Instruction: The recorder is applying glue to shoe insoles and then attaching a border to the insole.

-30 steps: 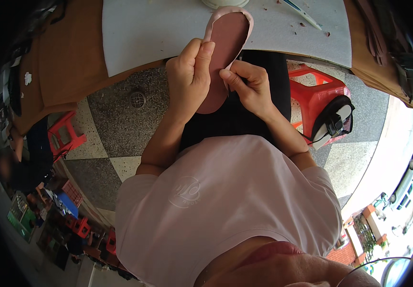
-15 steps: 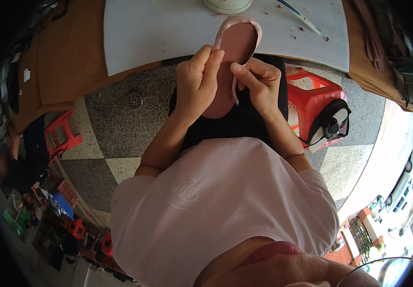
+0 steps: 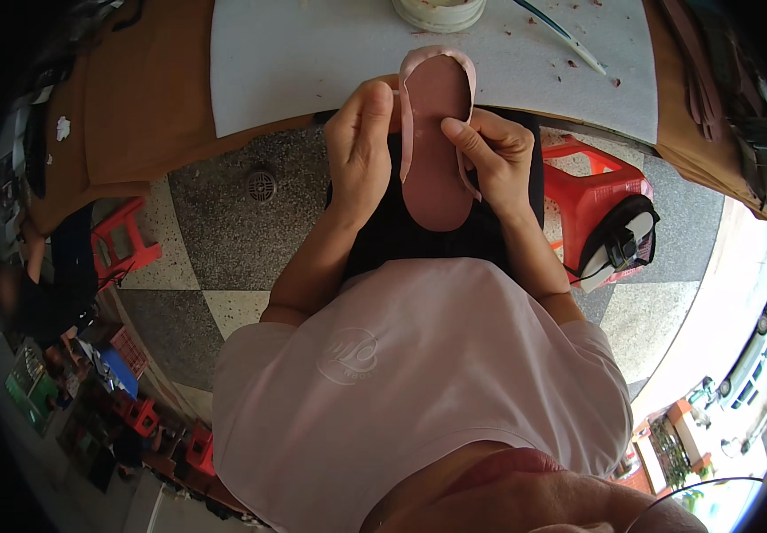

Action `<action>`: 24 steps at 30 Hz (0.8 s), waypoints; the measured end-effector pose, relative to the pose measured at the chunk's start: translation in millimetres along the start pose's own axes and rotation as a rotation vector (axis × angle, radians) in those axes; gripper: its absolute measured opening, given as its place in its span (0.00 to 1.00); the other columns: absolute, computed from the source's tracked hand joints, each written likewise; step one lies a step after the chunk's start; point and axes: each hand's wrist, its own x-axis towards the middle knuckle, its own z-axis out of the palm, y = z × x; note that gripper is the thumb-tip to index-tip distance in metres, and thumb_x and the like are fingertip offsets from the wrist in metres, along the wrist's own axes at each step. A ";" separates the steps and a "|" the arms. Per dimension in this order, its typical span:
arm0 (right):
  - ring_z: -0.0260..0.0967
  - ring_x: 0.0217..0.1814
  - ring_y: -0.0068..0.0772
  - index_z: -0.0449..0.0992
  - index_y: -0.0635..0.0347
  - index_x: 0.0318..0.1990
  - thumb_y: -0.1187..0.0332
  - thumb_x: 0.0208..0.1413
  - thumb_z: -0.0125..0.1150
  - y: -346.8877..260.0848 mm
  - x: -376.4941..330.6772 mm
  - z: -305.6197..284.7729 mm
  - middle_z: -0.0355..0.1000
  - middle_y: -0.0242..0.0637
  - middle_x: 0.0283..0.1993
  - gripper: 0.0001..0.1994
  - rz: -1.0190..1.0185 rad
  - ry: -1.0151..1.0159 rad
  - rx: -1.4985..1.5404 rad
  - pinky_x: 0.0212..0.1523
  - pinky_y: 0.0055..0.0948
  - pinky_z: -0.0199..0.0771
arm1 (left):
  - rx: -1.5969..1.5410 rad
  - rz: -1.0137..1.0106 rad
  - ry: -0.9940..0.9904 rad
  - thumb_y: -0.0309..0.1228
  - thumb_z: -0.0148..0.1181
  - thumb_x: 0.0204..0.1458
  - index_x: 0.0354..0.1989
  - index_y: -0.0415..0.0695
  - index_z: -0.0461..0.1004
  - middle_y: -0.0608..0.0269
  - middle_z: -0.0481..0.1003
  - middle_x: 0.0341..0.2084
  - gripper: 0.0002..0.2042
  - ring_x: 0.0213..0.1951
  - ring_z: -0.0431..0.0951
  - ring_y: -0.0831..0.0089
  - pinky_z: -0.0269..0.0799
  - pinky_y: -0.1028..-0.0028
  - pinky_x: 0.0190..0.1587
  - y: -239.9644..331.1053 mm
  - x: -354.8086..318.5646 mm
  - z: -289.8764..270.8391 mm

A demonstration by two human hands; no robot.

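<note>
A: Where's the piece, and who has it?
B: Flat reddish-brown sole point(image 3: 437, 182), held over the dark-trousered lap point(image 3: 373, 242), its far end toward the tabletop point(image 3: 148, 111). Right hand point(image 3: 497, 160) clamped on its right edge, thumb on top, other fingers mostly hidden beneath. Left hand point(image 3: 361, 147) at the left edge, thumb beside the forefinger; cannot tell whether those fingertips pinch anything.

A: Step in hand?
B: Edge work, I'd judge. Pale pink strip point(image 3: 407, 133) is turned over the far end, gathered in small pleats, and runs down both sides. On the right its tail point(image 3: 471, 187) hangs loose.

A: And the next move calls for?
B: My reading: a steady left hold, and right thumb pressure to lay the loose length flat without creasing.

A: Surface and room?
B: Tabletop covered in brown, pale grey sheet point(image 3: 303, 71) over it. On the sheet: whitish tub point(image 3: 439, 16), slim brush-like tool point(image 3: 570, 40), dark scraps. Speckled checkered floor point(image 3: 223, 231), round drain point(image 3: 261, 185). Red stool point(image 3: 579, 182) at right, bag point(image 3: 619, 235) on it. Vehicle point(image 3: 752, 355) outside, far right.
</note>
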 end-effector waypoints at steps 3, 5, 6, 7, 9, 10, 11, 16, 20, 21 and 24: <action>0.47 0.12 0.09 0.64 0.62 0.11 0.72 0.47 0.55 0.2 -1.1 0.9 0.55 0.21 0.09 0.15 0.027 -0.030 -0.002 0.12 0.14 0.43 | 0.024 0.053 -0.017 0.33 0.41 0.54 0.30 0.34 0.68 0.66 0.68 0.21 0.14 0.25 0.67 0.83 0.64 0.83 0.30 5.6 8.3 -3.9; 0.47 0.12 0.09 0.64 0.62 0.11 0.72 0.47 0.55 -0.9 -1.6 1.4 0.55 0.21 0.09 0.15 0.044 -0.037 0.002 0.12 0.14 0.44 | 0.087 0.105 -0.033 0.31 0.43 0.53 0.28 0.35 0.69 0.69 0.67 0.20 0.12 0.24 0.65 0.85 0.62 0.85 0.27 5.2 10.8 -5.8; 0.47 0.13 0.09 0.64 0.63 0.11 0.72 0.46 0.55 -1.3 -1.7 1.6 0.55 0.22 0.09 0.14 0.049 -0.041 -0.009 0.13 0.14 0.45 | 0.160 0.136 -0.030 0.30 0.44 0.52 0.27 0.35 0.69 0.70 0.67 0.19 0.11 0.23 0.64 0.86 0.60 0.86 0.26 7.4 10.7 -5.0; 0.47 0.13 0.09 0.65 0.63 0.12 0.72 0.46 0.56 -1.5 -1.9 1.6 0.55 0.22 0.10 0.14 0.054 -0.044 -0.021 0.13 0.15 0.46 | 0.231 0.166 -0.029 0.29 0.45 0.52 0.26 0.35 0.69 0.71 0.66 0.19 0.10 0.22 0.62 0.87 0.58 0.87 0.25 8.7 10.2 -3.9; 0.48 0.14 0.10 0.65 0.64 0.12 0.72 0.46 0.56 -1.3 -2.3 2.3 0.55 0.22 0.10 0.13 0.038 -0.043 -0.030 0.14 0.15 0.46 | 0.275 0.172 -0.006 0.28 0.46 0.51 0.25 0.35 0.69 0.72 0.65 0.18 0.09 0.22 0.61 0.87 0.57 0.87 0.24 9.2 7.7 -1.2; 0.48 0.14 0.10 0.66 0.65 0.13 0.73 0.46 0.56 -1.6 -2.6 2.6 0.55 0.23 0.11 0.13 0.023 -0.047 -0.040 0.14 0.15 0.47 | 0.319 0.179 0.022 0.27 0.46 0.51 0.25 0.35 0.69 0.73 0.65 0.18 0.08 0.22 0.60 0.88 0.56 0.87 0.24 9.6 6.7 0.2; 0.48 0.14 0.10 0.66 0.65 0.13 0.73 0.46 0.56 -1.5 -3.1 2.8 0.55 0.23 0.11 0.13 0.023 -0.045 -0.040 0.14 0.15 0.47 | 0.320 0.179 0.020 0.27 0.46 0.51 0.25 0.35 0.69 0.73 0.65 0.18 0.08 0.22 0.60 0.88 0.56 0.87 0.24 9.4 6.0 1.1; 0.48 0.15 0.11 0.66 0.66 0.14 0.73 0.45 0.56 0.7 -3.3 4.3 0.55 0.24 0.11 0.12 -0.006 -0.043 -0.065 0.15 0.16 0.48 | 0.387 0.266 0.109 0.26 0.47 0.50 0.27 0.36 0.69 0.71 0.67 0.20 0.07 0.23 0.61 0.87 0.58 0.86 0.26 1.6 1.8 5.4; 0.48 0.15 0.11 0.66 0.66 0.14 0.73 0.44 0.57 10.7 -5.0 5.2 0.56 0.25 0.11 0.11 -0.056 -0.027 -0.071 0.15 0.16 0.48 | 0.270 0.292 0.124 0.25 0.45 0.51 0.31 0.35 0.67 0.67 0.68 0.23 0.06 0.25 0.63 0.85 0.61 0.85 0.29 -18.5 -0.6 6.9; 0.49 0.15 0.12 0.66 0.66 0.15 0.73 0.44 0.57 12.8 -5.3 5.4 0.56 0.25 0.11 0.11 -0.057 -0.021 -0.071 0.15 0.16 0.49 | 0.187 0.291 0.133 0.25 0.46 0.50 0.32 0.36 0.67 0.69 0.68 0.22 0.06 0.24 0.63 0.87 0.59 0.86 0.27 -20.5 -0.9 8.4; 0.50 0.16 0.12 0.67 0.66 0.16 0.72 0.44 0.57 14.4 -5.1 5.1 0.57 0.26 0.12 0.10 -0.059 -0.021 -0.087 0.16 0.16 0.50 | 0.014 0.211 0.092 0.25 0.46 0.50 0.33 0.36 0.67 0.70 0.67 0.22 0.06 0.24 0.62 0.88 0.58 0.88 0.26 -26.3 -1.0 3.2</action>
